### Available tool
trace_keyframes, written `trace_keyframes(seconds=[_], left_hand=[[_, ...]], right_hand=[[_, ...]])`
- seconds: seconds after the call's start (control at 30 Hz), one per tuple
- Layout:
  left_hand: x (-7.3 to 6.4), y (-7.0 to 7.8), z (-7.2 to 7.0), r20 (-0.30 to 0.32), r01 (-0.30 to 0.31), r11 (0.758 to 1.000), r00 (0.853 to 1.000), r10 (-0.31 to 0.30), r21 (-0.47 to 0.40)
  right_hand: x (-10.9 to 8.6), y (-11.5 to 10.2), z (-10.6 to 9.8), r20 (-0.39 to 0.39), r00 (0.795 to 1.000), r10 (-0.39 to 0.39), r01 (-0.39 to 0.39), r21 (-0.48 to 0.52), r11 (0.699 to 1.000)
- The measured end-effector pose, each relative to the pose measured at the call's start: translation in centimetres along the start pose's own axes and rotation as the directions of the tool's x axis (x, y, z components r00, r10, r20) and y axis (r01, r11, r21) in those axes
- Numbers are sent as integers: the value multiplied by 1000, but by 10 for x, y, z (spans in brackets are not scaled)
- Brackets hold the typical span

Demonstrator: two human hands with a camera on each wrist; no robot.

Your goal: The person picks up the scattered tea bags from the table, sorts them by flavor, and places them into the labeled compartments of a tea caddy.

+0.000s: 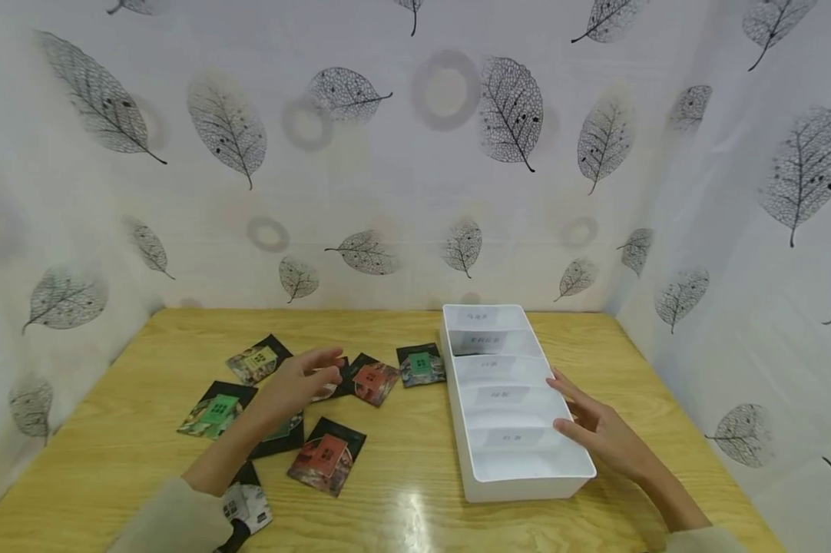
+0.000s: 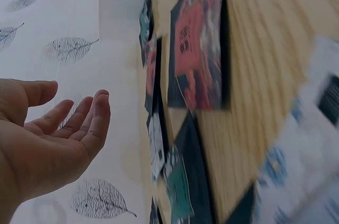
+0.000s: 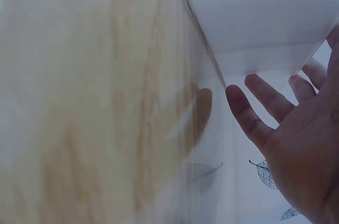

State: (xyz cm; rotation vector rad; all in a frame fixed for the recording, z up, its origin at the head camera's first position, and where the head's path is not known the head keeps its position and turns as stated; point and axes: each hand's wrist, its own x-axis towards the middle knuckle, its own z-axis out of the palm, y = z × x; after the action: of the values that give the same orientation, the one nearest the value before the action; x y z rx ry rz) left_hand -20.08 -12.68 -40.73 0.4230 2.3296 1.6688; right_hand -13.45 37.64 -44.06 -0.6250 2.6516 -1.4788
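My left hand (image 1: 293, 392) hovers over a loose spread of flat dark packets, palm up with fingers loosely bent and nothing in them. Beneath and around it lie a green-labelled packet (image 1: 216, 411), a yellow-labelled packet (image 1: 256, 361), and a red-labelled packet (image 1: 327, 456). Another red-labelled packet (image 1: 374, 380) sits just beyond the fingertips. On the right, a long white divided box (image 1: 519, 489) stands on the table. My right hand (image 1: 605, 438) is at its right side, fingertips and thumb at the rim; the right wrist view shows the extended fingers (image 3: 267, 97) along the wall.
A green-labelled packet (image 1: 421, 365) lies against the box's left side. Something dark (image 1: 486, 347) shows in the second compartment from the back. A white-labelled packet (image 1: 249, 503) lies partly behind the left sleeve (image 1: 180, 522). A leaf-print curtain (image 1: 402, 192) borders the wooden table (image 1: 402, 476).
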Motion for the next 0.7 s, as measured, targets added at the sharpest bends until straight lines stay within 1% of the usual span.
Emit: trace_keyframes(seconds=[0.23, 0.47, 0.63, 0.7], left_hand=[[-23, -11, -23, -28, 18, 999, 999, -17, 37], [-45, -20, -45, -42, 67, 998, 997, -66, 13], [-58, -30, -58, -53, 91, 994, 995, -88, 67], [-62, -35, -64, -54, 110, 991, 993, -107, 71]], right_hand=[[-2, -1, 0, -4, 1000, -4, 4, 15, 1000], [-1, -1, 0, 2, 1000, -13, 13, 22, 1000], [0, -1, 0, 5, 1000, -11, 11, 23, 1000], [0, -1, 0, 7, 1000, -9, 9, 21, 1000]])
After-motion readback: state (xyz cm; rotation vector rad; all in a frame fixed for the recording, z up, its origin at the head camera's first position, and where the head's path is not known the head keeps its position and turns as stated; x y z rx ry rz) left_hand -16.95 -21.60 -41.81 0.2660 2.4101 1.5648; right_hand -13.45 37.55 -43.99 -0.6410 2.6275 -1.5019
